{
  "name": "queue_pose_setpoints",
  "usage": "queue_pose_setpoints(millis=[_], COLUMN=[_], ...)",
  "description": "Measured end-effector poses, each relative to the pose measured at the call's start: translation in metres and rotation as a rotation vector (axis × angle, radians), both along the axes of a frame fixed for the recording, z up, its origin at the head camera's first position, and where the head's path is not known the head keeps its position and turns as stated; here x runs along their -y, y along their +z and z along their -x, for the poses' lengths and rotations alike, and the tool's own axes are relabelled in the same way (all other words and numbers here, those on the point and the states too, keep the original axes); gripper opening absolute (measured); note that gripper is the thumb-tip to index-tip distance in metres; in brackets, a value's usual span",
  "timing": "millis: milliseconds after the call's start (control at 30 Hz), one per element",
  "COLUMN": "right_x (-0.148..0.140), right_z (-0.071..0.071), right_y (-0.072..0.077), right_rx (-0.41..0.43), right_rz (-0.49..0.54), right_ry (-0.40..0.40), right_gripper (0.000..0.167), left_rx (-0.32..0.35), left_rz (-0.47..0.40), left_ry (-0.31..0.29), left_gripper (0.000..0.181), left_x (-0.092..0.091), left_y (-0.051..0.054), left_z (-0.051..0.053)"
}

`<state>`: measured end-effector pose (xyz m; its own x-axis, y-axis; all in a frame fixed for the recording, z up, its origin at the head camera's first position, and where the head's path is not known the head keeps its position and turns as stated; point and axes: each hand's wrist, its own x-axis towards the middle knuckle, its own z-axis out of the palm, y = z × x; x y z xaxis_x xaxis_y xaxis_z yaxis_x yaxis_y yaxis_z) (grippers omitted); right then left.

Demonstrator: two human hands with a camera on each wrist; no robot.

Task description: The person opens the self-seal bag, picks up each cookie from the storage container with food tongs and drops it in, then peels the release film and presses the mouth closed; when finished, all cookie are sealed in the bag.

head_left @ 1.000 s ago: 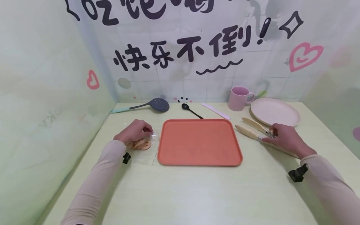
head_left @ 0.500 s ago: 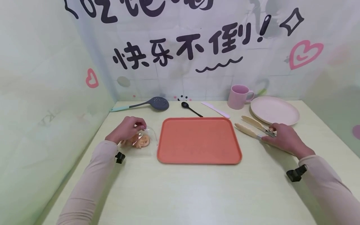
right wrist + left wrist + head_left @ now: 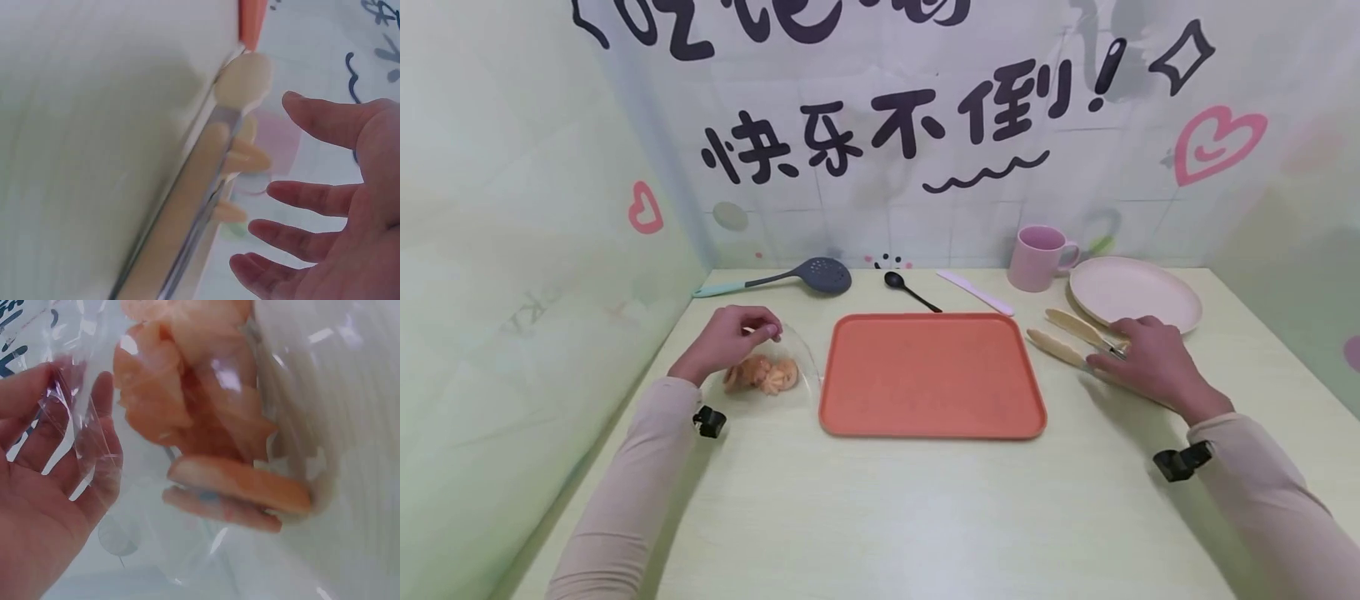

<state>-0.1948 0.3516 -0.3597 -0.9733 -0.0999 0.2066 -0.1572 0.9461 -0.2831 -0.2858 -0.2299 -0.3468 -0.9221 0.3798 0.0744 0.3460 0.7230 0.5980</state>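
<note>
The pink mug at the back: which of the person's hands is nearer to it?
The right hand: it is by the tongs, in front of the pink mug and to its right. The left hand is farther off, left of the tray, at the clear bag.

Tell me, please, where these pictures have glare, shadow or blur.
Head view: pale sheen on the near tabletop, soft shadow beside each sleeve; left wrist view: bright glints on the clear bag, its orange pieces soft-edged; right wrist view: dim shadow beside the tongs, which look slightly blurred.
</note>
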Motion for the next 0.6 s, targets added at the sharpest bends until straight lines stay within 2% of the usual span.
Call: queue_pose_setpoints(millis=[100,200,367,500,600], right_x=[0.019,0.049,0.129,0.207,0.259], right_z=[0.0,0.002,0.015,0.025,0.036], right_y=[0.01,0.026,0.049,0.056,0.057], right_rx=[-0.057,-0.067,0.049,0.143,0.151], right_rz=[0.039,0.118,0.252,0.242,0.215], right_ry=[0.035,0.129,0.407,0.6,0.675], right_gripper=[0.051,0.039,0.024,0.021,0.018], left_rx=[0.0,0.014,0.038,0.054,0.073], left_rz=[-0.038,-0.078,-0.128,-0.127,-0.14], left_ry=[-0.003,-0.011,-0.009,-0.011,-0.011], left_gripper=[0.019,0.022,0.025,0.028,0.026], left_x=[0.003,0.002,0.002,-0.003,-0.009], left_y=[0.002,0.003,0.004,0.001,0.0], left_z=[-0.001,-0.002,-0.003,-0.002,-0.002])
